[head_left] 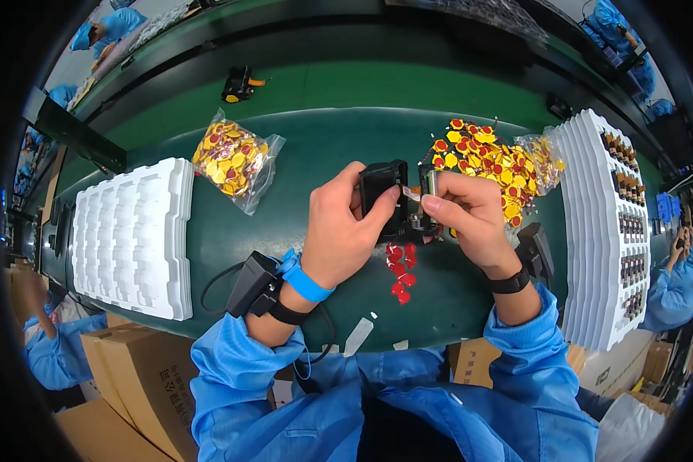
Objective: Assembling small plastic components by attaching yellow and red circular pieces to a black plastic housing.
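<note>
Above the middle of the green work surface, my left hand is closed round a black plastic housing, its thumb laid across the front. My right hand pinches a small electronic module with a silvery edge, close to the housing's right side. A short pale ribbon cable shows between the two parts; whether it joins them I cannot tell. Several red round pieces lie on the surface just below my hands. A blue wrist strap is round my left wrist.
A white moulded tray stack stands at left; another stack at right holds small parts. Yellow and red pieces fill a clear bag and lie in a loose heap. A black device sits at the back. Cardboard boxes stand lower left.
</note>
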{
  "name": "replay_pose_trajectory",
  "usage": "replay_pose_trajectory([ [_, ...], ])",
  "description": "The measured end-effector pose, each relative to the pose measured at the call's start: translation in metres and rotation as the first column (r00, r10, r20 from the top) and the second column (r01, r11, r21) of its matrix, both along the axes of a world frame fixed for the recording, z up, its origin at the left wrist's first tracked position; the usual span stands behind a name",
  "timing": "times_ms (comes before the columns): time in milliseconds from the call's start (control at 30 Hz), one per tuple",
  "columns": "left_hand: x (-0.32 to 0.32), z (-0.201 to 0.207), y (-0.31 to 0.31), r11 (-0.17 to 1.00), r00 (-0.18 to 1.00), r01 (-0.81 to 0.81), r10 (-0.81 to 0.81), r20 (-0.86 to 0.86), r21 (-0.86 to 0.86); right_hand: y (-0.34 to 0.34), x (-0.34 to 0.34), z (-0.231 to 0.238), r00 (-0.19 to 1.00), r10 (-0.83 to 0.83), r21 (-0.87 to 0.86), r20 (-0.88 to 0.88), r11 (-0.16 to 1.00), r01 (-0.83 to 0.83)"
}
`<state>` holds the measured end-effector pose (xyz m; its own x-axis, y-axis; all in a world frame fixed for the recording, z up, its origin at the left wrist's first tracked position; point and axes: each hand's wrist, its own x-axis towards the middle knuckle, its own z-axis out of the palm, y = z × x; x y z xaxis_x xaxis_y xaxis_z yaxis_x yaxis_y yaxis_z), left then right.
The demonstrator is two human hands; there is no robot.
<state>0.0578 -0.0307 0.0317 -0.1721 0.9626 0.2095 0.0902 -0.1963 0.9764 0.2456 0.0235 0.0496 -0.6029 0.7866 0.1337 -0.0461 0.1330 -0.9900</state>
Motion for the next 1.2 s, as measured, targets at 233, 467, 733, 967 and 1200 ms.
replay_pose_trajectory([
  [233,0.001,-0.001,-0.002,0.999,0.999,0.031,-0.031,-0.037,0.005,0.000,-0.002,0.000,0.999,0.004,0.007,0.043,1.000,-0.004],
  [467,0.000,0.001,-0.003,0.998,0.999,0.039,-0.039,0.014,-0.043,0.001,-0.009,-0.006,0.995,0.023,0.026,0.094,0.999,-0.025],
  [733,0.005,0.000,-0.002,1.000,0.999,0.020,-0.020,0.029,-0.009,-0.002,-0.009,-0.009,0.974,-0.149,0.440,0.169,0.896,0.061],
  [967,-0.001,-0.004,-0.005,0.997,0.993,0.044,-0.051,-0.109,-0.068,-0.008,-0.014,-0.009,0.975,-0.180,0.364,0.129,0.923,0.122],
  [1200,0.000,-0.009,0.000,0.998,0.999,0.020,-0.017,-0.049,0.055,-0.006,-0.015,-0.008,0.957,-0.190,0.444,0.221,0.893,0.075],
])
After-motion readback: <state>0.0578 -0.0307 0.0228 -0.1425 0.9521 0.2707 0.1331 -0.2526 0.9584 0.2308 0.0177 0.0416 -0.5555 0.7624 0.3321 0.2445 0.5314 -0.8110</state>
